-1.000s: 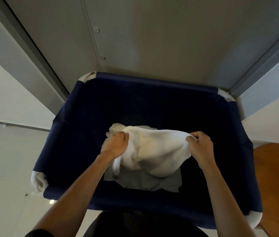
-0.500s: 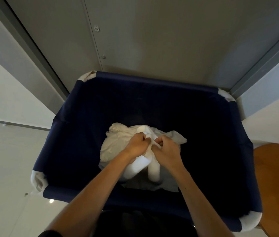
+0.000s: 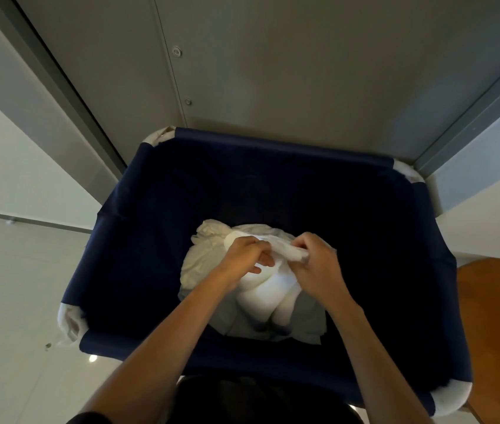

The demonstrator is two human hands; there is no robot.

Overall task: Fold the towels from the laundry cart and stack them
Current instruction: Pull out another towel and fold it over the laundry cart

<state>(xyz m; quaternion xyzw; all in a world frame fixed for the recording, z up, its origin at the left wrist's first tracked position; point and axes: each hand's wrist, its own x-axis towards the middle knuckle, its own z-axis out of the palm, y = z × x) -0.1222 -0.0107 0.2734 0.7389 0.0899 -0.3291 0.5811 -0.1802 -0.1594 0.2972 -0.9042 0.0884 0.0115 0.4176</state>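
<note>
A second ago the two hands were well apart, stretching the towel's top edge wide. They have since closed on each other and now nearly touch. The left hand [image 3: 242, 258] has its fingers curled round the gathered edge. The towel [image 3: 268, 290] hangs between and below the hands as a doubled, rounded bundle. The right hand [image 3: 316, 264] pinches a bunched corner of the same edge.

I take this for the first fold, corner brought to corner and halving the towel. The left fingers look as if they are about to take over both corners, though that is a guess.

The towel is held in the air inside the dark blue cart [image 3: 114, 240], not yet lifted out. Just left of the left hand a crumpled towel [image 3: 202, 258] lies in the cart. Under the hands and toward the person a flat cloth [image 3: 308, 322] lies on the cart's bottom. Far right of the right hand is a wooden worktop [image 3: 499, 316], a likely place for the stack.

The towel's long axis now runs from the hands down toward the person. The pinched edge is on top and the closed fold points down into the cart. The short gathered edge runs from hand to hand.
</note>
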